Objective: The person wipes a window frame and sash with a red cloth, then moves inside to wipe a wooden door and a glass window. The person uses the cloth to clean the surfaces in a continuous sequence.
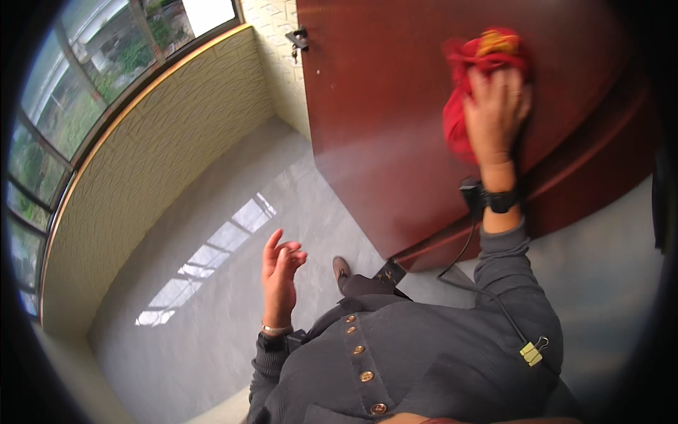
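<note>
My right hand holds a bunched red cloth with a yellow patch against a dark red wooden door. Both the hand and the cloth are blurred, and the fingers lie spread over the fabric. My left hand hangs in the air above the floor, empty, its fingers apart and loosely bent. At the door's far left edge is a door handle with keys hanging below it.
The grey floor is glossy and reflects window light. A patterned cream wall runs below the windows at left. Dark red trim borders the door. A black cable runs along my right arm, clipped by a yellow binder clip.
</note>
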Demonstrator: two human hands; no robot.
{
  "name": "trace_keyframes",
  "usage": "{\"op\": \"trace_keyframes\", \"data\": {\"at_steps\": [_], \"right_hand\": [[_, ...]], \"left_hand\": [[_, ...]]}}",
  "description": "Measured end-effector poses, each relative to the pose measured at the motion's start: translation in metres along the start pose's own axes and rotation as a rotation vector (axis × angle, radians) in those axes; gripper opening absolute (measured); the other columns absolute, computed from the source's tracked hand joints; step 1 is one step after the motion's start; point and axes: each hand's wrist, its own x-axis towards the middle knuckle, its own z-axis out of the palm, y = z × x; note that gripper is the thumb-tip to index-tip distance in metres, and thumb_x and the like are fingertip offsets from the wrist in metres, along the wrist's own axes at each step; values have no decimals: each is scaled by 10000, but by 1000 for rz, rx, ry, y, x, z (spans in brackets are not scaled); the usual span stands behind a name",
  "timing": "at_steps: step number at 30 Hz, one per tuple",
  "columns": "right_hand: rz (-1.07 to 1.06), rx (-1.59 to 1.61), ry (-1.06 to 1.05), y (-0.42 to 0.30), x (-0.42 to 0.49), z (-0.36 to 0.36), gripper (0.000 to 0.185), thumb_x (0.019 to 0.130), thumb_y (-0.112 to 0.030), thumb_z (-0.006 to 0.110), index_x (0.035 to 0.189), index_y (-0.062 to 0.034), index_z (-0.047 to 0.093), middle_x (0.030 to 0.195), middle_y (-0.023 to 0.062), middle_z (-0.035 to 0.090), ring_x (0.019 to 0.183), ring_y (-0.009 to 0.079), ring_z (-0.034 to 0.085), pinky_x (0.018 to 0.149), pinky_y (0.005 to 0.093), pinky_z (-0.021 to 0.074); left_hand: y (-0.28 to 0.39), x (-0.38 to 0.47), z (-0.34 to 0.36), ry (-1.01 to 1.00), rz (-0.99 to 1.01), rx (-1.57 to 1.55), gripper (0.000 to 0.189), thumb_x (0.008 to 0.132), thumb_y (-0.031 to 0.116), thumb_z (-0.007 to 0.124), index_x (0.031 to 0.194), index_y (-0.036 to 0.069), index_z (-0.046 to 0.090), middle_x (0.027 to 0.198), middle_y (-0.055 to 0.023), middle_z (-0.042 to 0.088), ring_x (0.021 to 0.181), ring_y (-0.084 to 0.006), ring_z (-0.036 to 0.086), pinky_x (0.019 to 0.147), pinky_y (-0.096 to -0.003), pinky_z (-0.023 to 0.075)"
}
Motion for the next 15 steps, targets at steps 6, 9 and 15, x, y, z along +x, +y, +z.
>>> {"op": "trace_keyframes", "data": {"at_steps": [6, 9, 15], "right_hand": [[-485, 146, -546, -127, -109, 113, 313, 868, -205, 524, 1139, -134, 665, 1312, 11, 564, 1317, 207, 420, 1162, 531, 223], [-443, 414, -788, -148, -142, 129, 235, 865, -198, 535, 1034, -147, 691, 1285, 8, 566, 1337, 173, 408, 1175, 479, 157], [-142, 322, -310, -119, -51, 121, 162, 844, -140, 611, 985, -112, 686, 1156, 98, 602, 1285, 273, 479, 1103, 592, 237]], "left_hand": [[29, 98, -9, 78, 19, -13, 436, 996, 168, 515, 1399, 44, 406, 1021, -52, 607, 855, -122, 589, 826, -289, 485], [41, 136, -26, 113, 84, -3, 439, 1003, 185, 522, 1393, 23, 404, 996, -53, 606, 853, -124, 577, 814, -292, 479], [58, 217, -70, 170, -28, -9, 425, 1003, 191, 527, 1380, 29, 418, 947, -42, 592, 824, -117, 567, 779, -271, 476]]}}
